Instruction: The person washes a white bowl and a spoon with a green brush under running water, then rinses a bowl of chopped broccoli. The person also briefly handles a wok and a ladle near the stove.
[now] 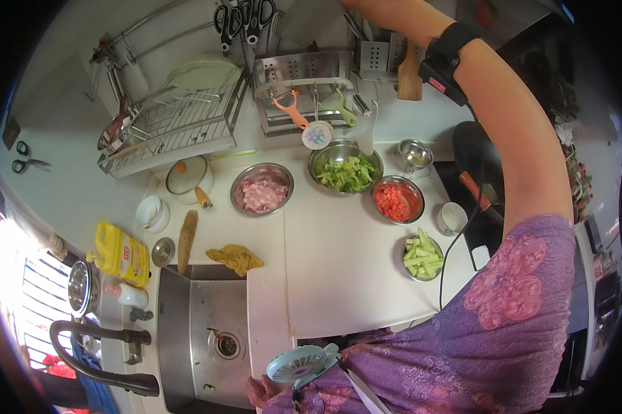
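Observation:
My right arm reaches up past the wall rack; only a sliver of my right hand shows at the top edge, beside a flat greyish thing I cannot identify. Whether it grips this is hidden. Low in the picture, my left hand rests at the edge between sink and counter, partly covered by the purple dress. On the white counter stand steel bowls of cut raw meat, chopped green vegetable, diced red vegetable, likely tomato, and pale green sticks.
A steel sink with a dark faucet lies left. Near it are a yellow jug, a lidded pot, a loofah-like brown length and a yellow cloth. A blue fan hangs at my chest; a black cable crosses right.

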Available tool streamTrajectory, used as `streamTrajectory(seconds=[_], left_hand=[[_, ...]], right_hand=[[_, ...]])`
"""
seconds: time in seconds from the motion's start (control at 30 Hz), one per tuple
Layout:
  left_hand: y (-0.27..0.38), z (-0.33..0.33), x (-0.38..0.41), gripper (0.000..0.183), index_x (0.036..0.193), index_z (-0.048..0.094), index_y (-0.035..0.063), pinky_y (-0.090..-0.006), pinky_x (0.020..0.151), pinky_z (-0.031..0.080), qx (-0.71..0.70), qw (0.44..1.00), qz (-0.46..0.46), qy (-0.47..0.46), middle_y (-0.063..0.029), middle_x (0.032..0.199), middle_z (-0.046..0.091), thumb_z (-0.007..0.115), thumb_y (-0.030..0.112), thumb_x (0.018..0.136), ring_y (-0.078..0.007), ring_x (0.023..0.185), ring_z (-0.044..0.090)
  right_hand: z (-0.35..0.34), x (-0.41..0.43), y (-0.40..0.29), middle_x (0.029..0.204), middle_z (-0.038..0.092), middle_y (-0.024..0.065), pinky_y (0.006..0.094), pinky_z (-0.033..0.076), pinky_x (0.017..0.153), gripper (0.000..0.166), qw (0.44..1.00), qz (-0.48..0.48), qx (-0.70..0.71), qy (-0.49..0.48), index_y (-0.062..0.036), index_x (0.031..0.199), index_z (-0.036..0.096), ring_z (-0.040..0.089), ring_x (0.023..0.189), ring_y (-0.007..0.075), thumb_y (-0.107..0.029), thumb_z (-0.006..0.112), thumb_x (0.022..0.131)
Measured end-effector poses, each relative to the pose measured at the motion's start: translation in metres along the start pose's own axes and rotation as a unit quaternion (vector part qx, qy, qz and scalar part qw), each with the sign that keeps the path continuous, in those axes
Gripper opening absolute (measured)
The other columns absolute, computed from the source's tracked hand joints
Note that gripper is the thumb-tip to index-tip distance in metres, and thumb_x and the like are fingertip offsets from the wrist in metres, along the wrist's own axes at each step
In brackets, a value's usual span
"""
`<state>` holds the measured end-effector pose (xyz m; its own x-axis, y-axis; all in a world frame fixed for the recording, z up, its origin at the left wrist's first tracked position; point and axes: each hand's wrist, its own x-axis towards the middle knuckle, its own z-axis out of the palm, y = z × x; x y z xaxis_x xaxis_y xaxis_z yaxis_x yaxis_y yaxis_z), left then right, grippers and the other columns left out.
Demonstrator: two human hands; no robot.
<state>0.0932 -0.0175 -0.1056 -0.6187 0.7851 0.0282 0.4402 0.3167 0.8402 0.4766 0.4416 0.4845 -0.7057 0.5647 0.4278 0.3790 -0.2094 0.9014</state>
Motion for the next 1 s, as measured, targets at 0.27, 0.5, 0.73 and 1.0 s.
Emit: streamTrajectory(seconds=[0.27, 0.5, 0.73, 1.0], left_hand=[[0.020, 0.009, 0.005, 0.040, 0.102, 0.053, -0.0055, -0.0364, 0.066, 0.043, 0.145, 0.989, 0.004, -0.018, -0.0152, 0.080, 0.051, 0.065, 0.027, 0.082, -0.0277, 0.073, 0.050], [0.021, 0.010, 0.006, 0.040, 0.102, 0.053, -0.0049, -0.0373, 0.066, 0.043, 0.173, 0.984, 0.008, -0.028, -0.0154, 0.081, 0.052, 0.065, 0.027, 0.081, -0.0287, 0.074, 0.050], [0.023, 0.009, 0.009, 0.040, 0.103, 0.054, -0.0044, -0.0382, 0.066, 0.043, 0.195, 0.980, 0.014, -0.036, -0.0157, 0.081, 0.052, 0.065, 0.027, 0.081, -0.0297, 0.074, 0.050], [0.024, 0.016, 0.012, 0.040, 0.103, 0.054, -0.0037, -0.0392, 0.066, 0.043, 0.204, 0.977, 0.023, -0.050, -0.0159, 0.082, 0.053, 0.065, 0.027, 0.080, -0.0309, 0.075, 0.051]], right_hand=[[-0.013, 0.003, 0.000, 0.067, 0.063, -0.0005, 0.0376, 0.042, 0.062, 0.006, 0.997, -0.054, -0.048, -0.026, -0.0174, 0.067, 0.067, 0.062, 0.069, 0.0195, -0.020, 0.063, 0.071], [-0.020, 0.007, 0.008, 0.064, 0.062, -0.0010, 0.0361, 0.041, 0.062, 0.008, 0.994, -0.085, -0.071, -0.025, -0.0177, 0.064, 0.066, 0.061, 0.068, 0.0183, -0.021, 0.064, 0.071], [-0.005, 0.018, 0.005, 0.066, 0.062, -0.0018, 0.0349, 0.040, 0.065, 0.009, 0.995, -0.094, -0.033, -0.004, -0.0174, 0.064, 0.066, 0.061, 0.069, 0.0175, -0.021, 0.065, 0.072], [-0.046, 0.019, 0.012, 0.070, 0.064, -0.0045, 0.0337, 0.041, 0.061, 0.005, 0.974, -0.144, -0.115, -0.135, -0.0185, 0.068, 0.067, 0.061, 0.066, 0.0168, -0.023, 0.070, 0.067]])
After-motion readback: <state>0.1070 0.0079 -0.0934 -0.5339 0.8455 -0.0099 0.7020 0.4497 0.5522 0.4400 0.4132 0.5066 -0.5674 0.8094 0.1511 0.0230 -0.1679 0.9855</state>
